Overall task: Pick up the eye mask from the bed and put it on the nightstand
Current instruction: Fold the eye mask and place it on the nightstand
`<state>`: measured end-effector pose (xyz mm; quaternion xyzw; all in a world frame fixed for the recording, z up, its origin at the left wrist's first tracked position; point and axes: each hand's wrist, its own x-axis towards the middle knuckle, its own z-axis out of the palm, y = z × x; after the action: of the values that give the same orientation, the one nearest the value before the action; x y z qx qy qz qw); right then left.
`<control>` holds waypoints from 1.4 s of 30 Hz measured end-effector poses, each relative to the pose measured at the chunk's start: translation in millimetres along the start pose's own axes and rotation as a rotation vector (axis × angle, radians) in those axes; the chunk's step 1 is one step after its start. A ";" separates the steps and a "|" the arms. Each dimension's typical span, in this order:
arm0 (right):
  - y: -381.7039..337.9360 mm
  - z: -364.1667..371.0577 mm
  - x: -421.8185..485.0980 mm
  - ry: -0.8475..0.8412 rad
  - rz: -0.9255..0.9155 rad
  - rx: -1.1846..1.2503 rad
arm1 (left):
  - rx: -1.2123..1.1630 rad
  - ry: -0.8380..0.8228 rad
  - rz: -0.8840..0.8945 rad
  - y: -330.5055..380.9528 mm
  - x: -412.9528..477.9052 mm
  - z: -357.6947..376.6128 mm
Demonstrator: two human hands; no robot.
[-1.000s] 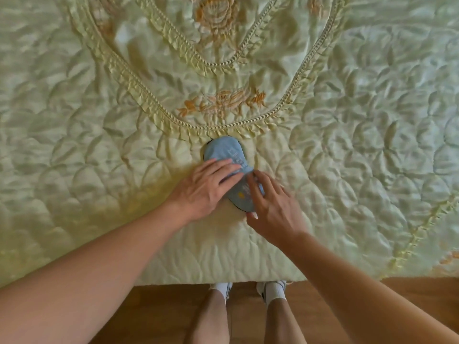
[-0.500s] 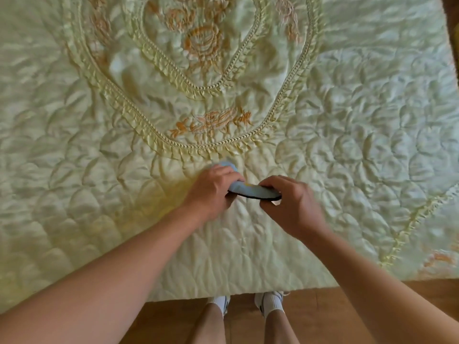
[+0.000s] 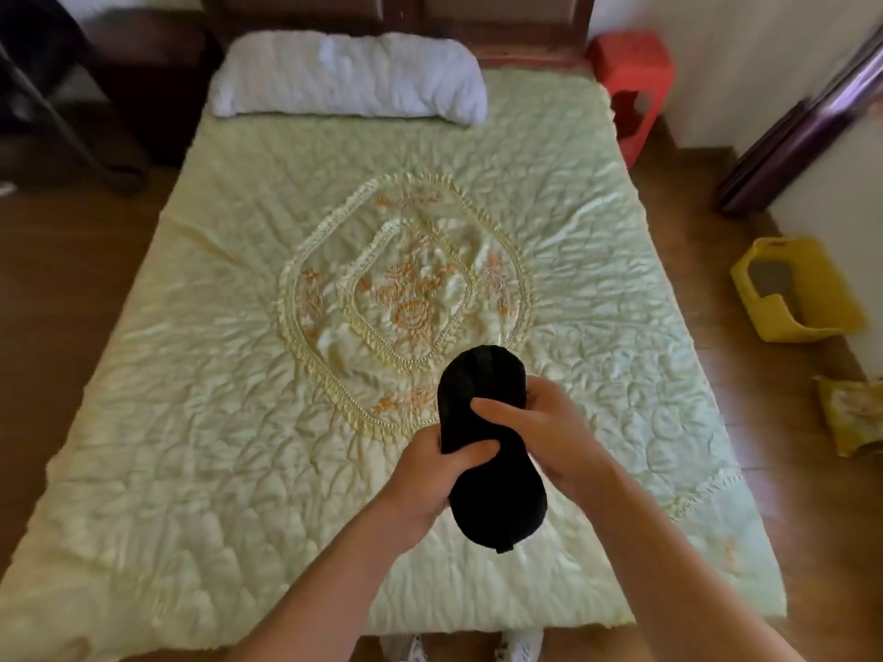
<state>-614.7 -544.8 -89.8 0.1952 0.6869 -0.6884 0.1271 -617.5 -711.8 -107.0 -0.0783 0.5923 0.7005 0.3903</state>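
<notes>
The eye mask (image 3: pixel 494 496) is lifted off the bed, its black underside turned toward me, held above the near part of the pale green quilted bedspread (image 3: pixel 239 422). My left hand (image 3: pixel 430 475) grips its left edge at the narrow middle. My right hand (image 3: pixel 540 432) holds the right edge, fingers laid across the black fabric. A dark piece of furniture (image 3: pixel 157 64), perhaps the nightstand, stands left of the headboard, and a red plastic stool (image 3: pixel 633 74) stands to its right.
A white pillow (image 3: pixel 349 78) lies at the head of the bed. On the wooden floor to the right are a yellow basket (image 3: pixel 793 289) and a yellowish cloth (image 3: pixel 855 413). A dark purple post (image 3: pixel 802 117) leans by the right wall.
Both hands have raised the mask off the bedspread and flipped it, blue side to black side. The view has pulled back from the quilt to the whole bed.
</notes>
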 end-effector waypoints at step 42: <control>-105.7 2.6 -120.5 -0.207 -0.648 -0.262 | -0.335 0.135 0.093 92.1 -150.4 54.9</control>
<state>-554.3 -556.1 58.2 -0.1210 0.7789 -0.6153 -0.0048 -554.2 -730.6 65.6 -0.1616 0.4952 0.7997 0.2986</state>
